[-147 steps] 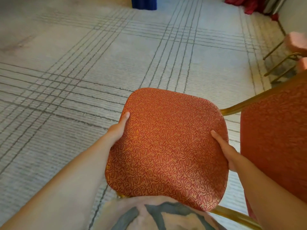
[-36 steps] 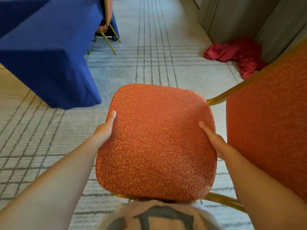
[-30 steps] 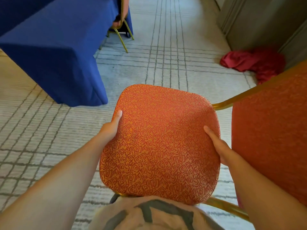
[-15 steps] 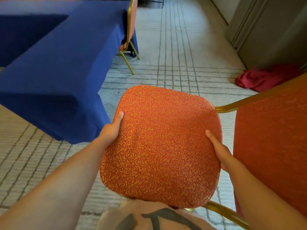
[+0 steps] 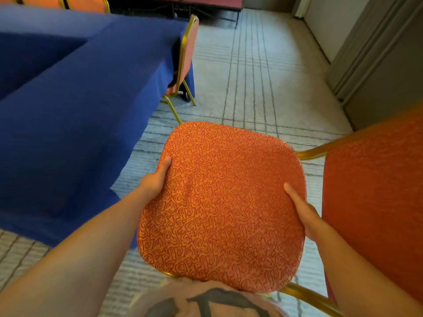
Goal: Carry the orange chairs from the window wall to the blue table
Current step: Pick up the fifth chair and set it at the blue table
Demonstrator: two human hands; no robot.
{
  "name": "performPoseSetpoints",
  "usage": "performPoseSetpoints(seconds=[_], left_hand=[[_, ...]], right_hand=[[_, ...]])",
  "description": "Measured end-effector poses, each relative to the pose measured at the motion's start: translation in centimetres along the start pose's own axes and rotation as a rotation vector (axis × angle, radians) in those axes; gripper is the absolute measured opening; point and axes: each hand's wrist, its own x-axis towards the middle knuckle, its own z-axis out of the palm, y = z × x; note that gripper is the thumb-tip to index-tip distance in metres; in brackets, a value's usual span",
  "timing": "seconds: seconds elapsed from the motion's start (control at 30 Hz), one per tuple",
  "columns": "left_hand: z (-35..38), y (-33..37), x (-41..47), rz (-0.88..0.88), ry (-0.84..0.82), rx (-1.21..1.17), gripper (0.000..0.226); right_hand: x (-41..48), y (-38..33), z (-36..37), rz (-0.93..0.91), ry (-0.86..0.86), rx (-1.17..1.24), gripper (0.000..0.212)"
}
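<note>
A pale carpet [image 5: 263, 94] is covering the floor, spreading from the centre toward 12 o'clock. Thin grey lines [image 5: 237, 65] are running across it in bundles and crossing into a loose grid. At 2 o'clock a grey-green panelled wall [image 5: 384, 72] is standing, its stepped mouldings slanting down to the carpet. At 1 o'clock a paler wall section [image 5: 325, 21] is catching soft light. At 12 o'clock a dark low platform [image 5: 206, 1] with a maroon top is sitting at the carpet's far edge, with shadow lying beneath it.

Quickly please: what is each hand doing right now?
Left hand: grips the left edge of the orange chair seat.
Right hand: grips the right edge of the same seat.
</note>
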Motion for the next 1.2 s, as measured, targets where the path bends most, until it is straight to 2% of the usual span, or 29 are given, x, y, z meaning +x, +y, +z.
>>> performPoseSetpoints(seconds=[0.13,0.33,0.43,0.63,0.83,0.9,1.0,1.2], left_hand=[[0.9,5.8,6.3,-0.043,0.025,0.006,0.135],[-0.3,12.3,15.8,-0.077,0.084,0.048,0.147],[-0.5,15.1,21.7,-0.089,0.083,0.07,0.145],[-1.7,22.2,35.6,-0.051,0.097,0.085,0.137],[-4.1,30.6,49.2,-0.019,0.079,0.121,0.122],[-4.2,32.3,52.7,-0.029,0.055,0.113,0.114],[-3.4,33.6,58.4,-0.052,0.021,0.108,0.114],[0.7,32.5,69.4,-0.17,0.008,0.053,0.114]], right_hand=[[7.7,-7.5,0.7,0.019,-0.059,-0.024,0.102],[17.8,-14.6,5.0,0.039,-0.112,-0.012,0.114],[23.3,-17.9,7.3,0.07,-0.107,-0.011,0.117],[35.1,-25.7,13.5,0.109,-0.072,0.002,0.108],[45.4,-34.2,20.3,0.15,-0.023,0.048,0.087],[48.6,-35.8,21.9,0.151,0.006,0.06,0.083],[53.7,-36.9,24.0,0.174,0.045,0.071,0.075],[65.4,-35.3,26.8,0.223,0.117,0.06,0.073]])
